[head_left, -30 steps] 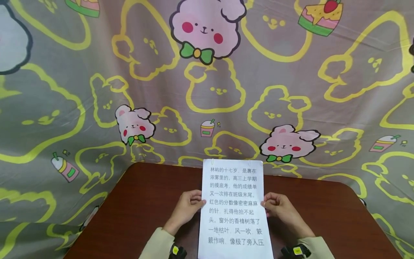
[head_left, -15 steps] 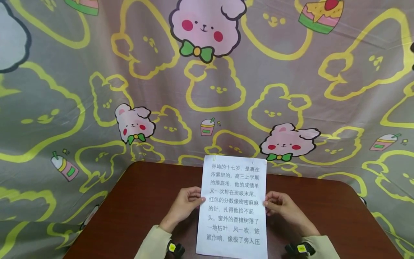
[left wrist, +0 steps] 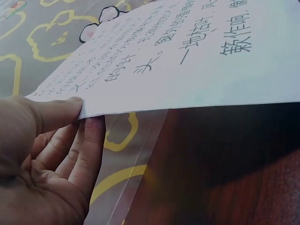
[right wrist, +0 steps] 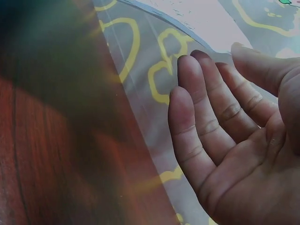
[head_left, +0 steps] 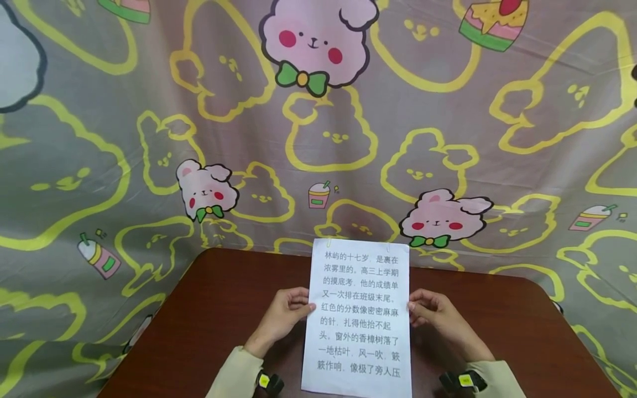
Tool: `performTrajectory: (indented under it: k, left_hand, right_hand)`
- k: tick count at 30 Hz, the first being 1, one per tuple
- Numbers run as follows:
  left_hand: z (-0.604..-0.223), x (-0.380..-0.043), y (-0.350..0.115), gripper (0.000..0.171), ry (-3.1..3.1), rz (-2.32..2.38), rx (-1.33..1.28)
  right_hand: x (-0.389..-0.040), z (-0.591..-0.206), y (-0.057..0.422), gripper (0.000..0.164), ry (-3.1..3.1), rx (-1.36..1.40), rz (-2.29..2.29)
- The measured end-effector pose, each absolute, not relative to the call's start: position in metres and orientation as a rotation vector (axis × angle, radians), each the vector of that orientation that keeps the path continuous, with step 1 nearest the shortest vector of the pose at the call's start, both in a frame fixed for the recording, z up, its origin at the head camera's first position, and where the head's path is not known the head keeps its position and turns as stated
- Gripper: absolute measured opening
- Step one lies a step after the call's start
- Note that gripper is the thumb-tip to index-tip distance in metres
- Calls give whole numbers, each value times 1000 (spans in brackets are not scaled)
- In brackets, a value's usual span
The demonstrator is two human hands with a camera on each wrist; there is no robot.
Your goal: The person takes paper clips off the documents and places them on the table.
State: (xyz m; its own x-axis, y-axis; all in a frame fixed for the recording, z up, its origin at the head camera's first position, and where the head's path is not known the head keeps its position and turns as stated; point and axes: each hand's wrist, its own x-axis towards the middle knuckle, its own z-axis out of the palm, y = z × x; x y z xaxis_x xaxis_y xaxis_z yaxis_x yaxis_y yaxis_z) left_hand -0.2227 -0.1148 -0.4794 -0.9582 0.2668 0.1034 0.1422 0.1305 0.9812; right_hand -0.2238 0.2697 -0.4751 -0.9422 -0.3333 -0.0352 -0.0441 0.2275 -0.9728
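White paper sheets (head_left: 358, 381) with large printed Chinese text are held up over the table, with small clips along the top edge. My left hand (head_left: 288, 315) pinches their left edge, thumb on the printed face and fingers behind, as the left wrist view shows. At the right edge is my right hand (head_left: 438, 315); in the right wrist view its fingers (right wrist: 192, 117) are loosely extended, with a gap to the thumb. The thumb tip is right by the paper's edge; whether it still touches is hard to tell.
A dark reddish-brown wooden table (head_left: 209, 309) with rounded far corners lies below. Behind it hangs a grey cloth (head_left: 338, 193) printed with yellow outlines and pink rabbits. Both wrists wear black bands with yellow-faced devices (head_left: 468, 380).
The paper sheets shifted slightly and their lower edge came into view. My right hand moved a little to the right, its thumb drawing off the paper's face. The left hand kept its pinch.
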Motion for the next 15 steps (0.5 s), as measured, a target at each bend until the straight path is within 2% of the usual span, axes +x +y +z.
performTrajectory:
  k: [9,15]
  left_hand:
    - [-479,-221,-113,25,2294,1952,419]
    - [-480,-221,-114,24,2312,1946,428]
  right_hand:
    - [-223,-464,270,40,2322,-186,-1853]
    - [-224,-458,270,45,2341,-243,-1888]
